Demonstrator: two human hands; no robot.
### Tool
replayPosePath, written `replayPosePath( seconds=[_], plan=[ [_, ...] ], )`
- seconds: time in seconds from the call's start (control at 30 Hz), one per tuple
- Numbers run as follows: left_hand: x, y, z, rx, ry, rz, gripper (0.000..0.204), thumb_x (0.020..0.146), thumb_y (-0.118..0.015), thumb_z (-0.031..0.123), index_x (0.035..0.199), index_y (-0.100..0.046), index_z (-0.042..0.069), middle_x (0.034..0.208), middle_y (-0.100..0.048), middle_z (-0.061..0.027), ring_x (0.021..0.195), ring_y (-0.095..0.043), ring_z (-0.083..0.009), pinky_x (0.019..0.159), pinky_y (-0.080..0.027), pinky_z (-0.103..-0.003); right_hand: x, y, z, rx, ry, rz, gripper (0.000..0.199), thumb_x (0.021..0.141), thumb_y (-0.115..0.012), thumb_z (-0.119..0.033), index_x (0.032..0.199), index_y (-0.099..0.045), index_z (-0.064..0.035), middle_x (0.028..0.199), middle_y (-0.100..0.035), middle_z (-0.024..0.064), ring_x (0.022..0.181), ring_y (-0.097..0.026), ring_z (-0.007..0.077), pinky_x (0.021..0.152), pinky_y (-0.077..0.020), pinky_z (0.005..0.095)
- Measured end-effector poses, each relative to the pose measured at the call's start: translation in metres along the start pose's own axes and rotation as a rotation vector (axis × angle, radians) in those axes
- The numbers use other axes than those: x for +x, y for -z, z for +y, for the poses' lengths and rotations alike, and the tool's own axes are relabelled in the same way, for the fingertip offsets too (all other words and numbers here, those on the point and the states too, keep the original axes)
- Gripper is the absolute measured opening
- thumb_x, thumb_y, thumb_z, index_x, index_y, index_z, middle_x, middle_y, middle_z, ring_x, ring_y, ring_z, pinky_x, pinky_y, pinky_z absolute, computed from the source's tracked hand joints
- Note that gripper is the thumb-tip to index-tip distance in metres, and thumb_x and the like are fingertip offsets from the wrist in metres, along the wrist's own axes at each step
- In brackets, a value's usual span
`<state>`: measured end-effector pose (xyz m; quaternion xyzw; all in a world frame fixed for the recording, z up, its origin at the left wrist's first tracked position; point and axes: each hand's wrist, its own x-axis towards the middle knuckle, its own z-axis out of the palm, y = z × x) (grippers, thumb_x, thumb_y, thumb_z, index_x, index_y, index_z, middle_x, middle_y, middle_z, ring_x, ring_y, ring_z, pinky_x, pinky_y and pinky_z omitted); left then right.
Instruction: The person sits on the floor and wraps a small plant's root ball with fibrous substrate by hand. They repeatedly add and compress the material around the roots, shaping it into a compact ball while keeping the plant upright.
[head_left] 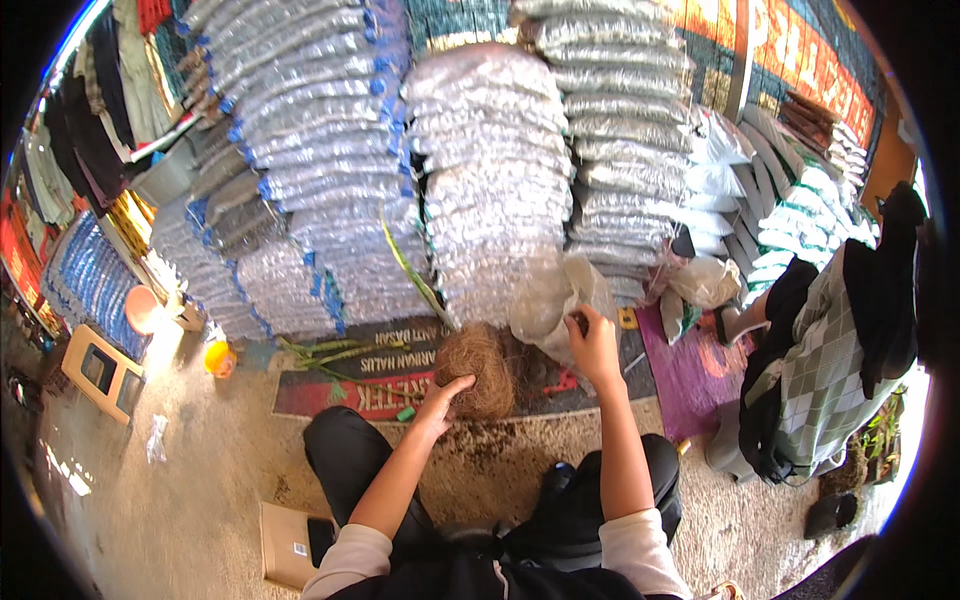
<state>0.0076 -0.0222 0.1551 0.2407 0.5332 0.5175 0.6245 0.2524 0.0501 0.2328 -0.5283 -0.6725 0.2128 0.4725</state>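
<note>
Left hand (440, 398) is pressing spread fingers on a brown, round clump of coconut fibre (478, 368) on the floor mat (345, 392); right hand (592, 345) is pinching a clear plastic bag (550, 300), whose slack mouth risks spilling fibre.

Daylight fills the scene, strongest from the left, where the bare floor (190, 470) washes out to a pale glare near its left edge. The stacked clear bags (490, 180) throw back bright silver glints. Soft shadow lies under the person's knees. The fisheye bends straight lines hard toward the rim, and black corners ring the round view. The centre is fairly sharp; the edges smear and show colour fringing.
</note>
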Motion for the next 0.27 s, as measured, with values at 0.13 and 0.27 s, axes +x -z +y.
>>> replayPosePath(
  seconds=[0.13, 0.27],
  plan=[
    [0.000, 0.008, 0.052, -0.257, -0.142, -0.225, 0.058, 0.077, -0.069, 0.018, 0.126, -0.039, 0.009, 0.122, -0.048, -0.0090, 0.110, -0.051, -0.0234, 0.091, -0.047, -0.039, -0.001, -0.007, 0.009, 0.013, -0.005, -0.058, 0.013, 0.079, -0.060, -0.010, 0.083, -0.059, 0.0025, 0.070, -0.061, 0.0217, 0.073, -0.061, 0.0375, 0.061, -0.0458, 0.0395],
    [0.013, 0.002, 0.066, -0.461, -0.202, -0.285, 0.063, 0.075, -0.070, 0.018, 0.129, -0.037, 0.009, 0.126, -0.045, -0.0104, 0.114, -0.048, -0.0261, 0.093, -0.045, -0.038, -0.008, -0.018, 0.024, 0.035, 0.088, -0.161, 0.019, 0.076, -0.065, -0.012, 0.089, -0.062, 0.0011, 0.077, -0.062, 0.0239, 0.079, -0.062, 0.0378, 0.069, -0.0481, 0.0374]
  ],
)
